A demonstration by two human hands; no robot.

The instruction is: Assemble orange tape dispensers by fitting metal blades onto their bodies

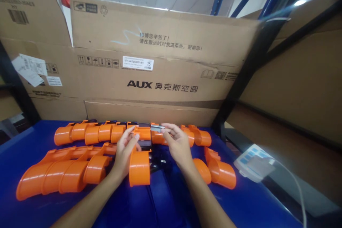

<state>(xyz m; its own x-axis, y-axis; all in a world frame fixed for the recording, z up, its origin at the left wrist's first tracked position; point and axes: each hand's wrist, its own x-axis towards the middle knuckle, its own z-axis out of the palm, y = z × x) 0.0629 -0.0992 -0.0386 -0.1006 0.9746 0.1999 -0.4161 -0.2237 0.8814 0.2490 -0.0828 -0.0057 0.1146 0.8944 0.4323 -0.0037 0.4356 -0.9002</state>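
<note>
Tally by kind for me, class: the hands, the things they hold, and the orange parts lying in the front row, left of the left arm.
Hands: 2 (left hand, right hand)
Held orange part: 1
Held silver piece: 1
Front-left orange parts: 4
Total: 8

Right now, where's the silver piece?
The silver piece is just left of centre in the head view, held by the right hand, beside the orange part in the left hand.
</note>
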